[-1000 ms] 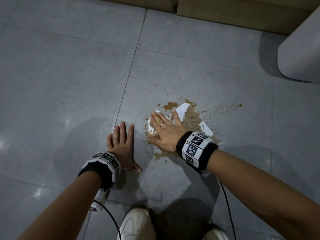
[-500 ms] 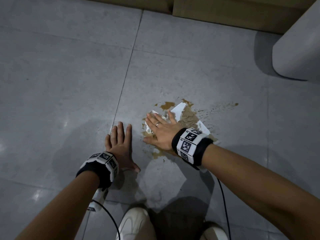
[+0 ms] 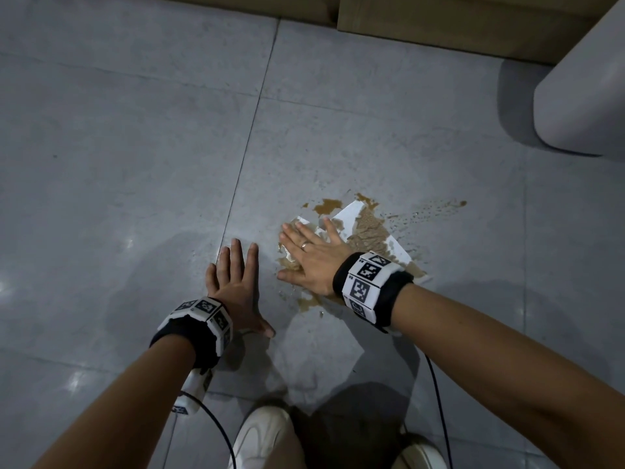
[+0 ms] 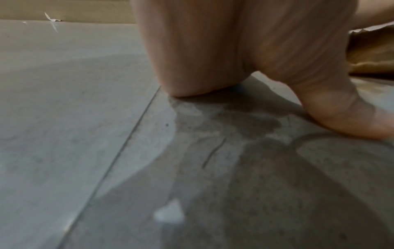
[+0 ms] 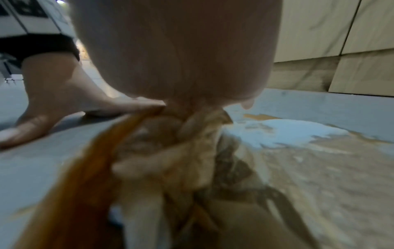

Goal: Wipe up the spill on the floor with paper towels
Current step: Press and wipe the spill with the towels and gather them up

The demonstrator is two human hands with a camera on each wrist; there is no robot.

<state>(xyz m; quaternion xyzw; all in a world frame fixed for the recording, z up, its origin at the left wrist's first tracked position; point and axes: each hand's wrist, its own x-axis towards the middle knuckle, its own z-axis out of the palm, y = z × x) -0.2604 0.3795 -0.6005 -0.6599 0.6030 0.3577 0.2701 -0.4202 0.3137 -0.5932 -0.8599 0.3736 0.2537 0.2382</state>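
A brown spill [image 3: 329,205] spreads over the grey tiled floor [image 3: 135,130], with fine splatter [image 3: 439,208] trailing to the right. A white paper towel [image 3: 368,231], mostly soaked brown, lies over the spill. My right hand [image 3: 311,255] presses flat on the towel's left part, fingers straight and spread, a ring on one finger. In the right wrist view the wet towel [image 5: 192,151] bunches under the palm. My left hand [image 3: 236,279] rests flat on the bare floor just left of the spill, fingers straight, thumb out to the right, holding nothing.
A grey rounded object [image 3: 585,89] stands at the upper right. A beige wall base [image 3: 439,25] runs along the far edge. White shoes [image 3: 260,438] show at the bottom, with black cables [image 3: 436,384] trailing from the wrists. Bare tiles stretch to the left.
My right hand has slid a little to the left with the towel under it. The left hand stays planted in the same spot.
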